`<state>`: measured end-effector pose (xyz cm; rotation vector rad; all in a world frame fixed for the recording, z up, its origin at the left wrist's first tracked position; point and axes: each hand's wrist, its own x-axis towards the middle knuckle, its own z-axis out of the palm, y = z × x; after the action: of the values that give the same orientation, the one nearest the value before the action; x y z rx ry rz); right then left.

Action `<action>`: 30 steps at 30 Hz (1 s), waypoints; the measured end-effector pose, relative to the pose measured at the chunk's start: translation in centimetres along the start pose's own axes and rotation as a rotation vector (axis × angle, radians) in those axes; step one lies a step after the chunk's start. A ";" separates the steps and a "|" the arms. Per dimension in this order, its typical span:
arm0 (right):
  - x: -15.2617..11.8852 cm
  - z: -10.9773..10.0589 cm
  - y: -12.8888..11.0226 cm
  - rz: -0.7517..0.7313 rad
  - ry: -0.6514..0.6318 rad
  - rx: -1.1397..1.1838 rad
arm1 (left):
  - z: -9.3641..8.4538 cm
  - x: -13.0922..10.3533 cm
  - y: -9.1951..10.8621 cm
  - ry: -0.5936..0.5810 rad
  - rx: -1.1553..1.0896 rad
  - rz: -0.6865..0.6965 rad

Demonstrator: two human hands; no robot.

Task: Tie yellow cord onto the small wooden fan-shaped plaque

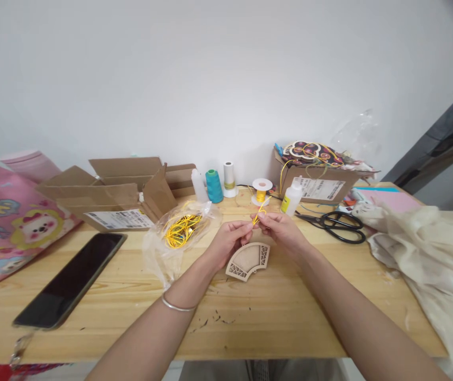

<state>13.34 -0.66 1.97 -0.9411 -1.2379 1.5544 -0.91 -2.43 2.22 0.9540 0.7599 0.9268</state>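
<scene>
Both hands meet at the middle of the wooden table, fingers pinched on a thin yellow cord (262,209). My left hand (230,239) closes thumb against fingers on the cord from the left. From the right, my right hand (281,228) pinches the same cord, with loops and an end sticking up between the hands. Just below the fingertips is a fan-shaped wooden piece (248,261) with cut-out lattice at both sides; it appears to hang from the cord. The exact crossing of the cord is hidden by the fingers.
Left: a phone (71,280), a pink bag (20,222), an open carton (109,201) and a plastic bag of yellow cord (181,230). Behind: a teal thread cone (214,187) and a yellow spool (262,185). Right: a glue bottle (292,197), black scissors (340,226), a filled box (324,188) and cream fabric (428,248).
</scene>
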 end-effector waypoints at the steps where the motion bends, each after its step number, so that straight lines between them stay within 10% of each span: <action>1: 0.0 0.0 0.0 -0.022 0.012 -0.030 | 0.0 0.0 0.0 0.003 -0.001 -0.001; 30: 0.1 0.0 -0.9 -0.090 0.061 -0.207 | -0.1 -0.2 0.1 -0.007 0.071 0.003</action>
<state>13.47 -0.52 2.86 -1.0416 -1.3977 1.3365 -1.11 -2.50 2.29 1.0205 0.7896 0.9036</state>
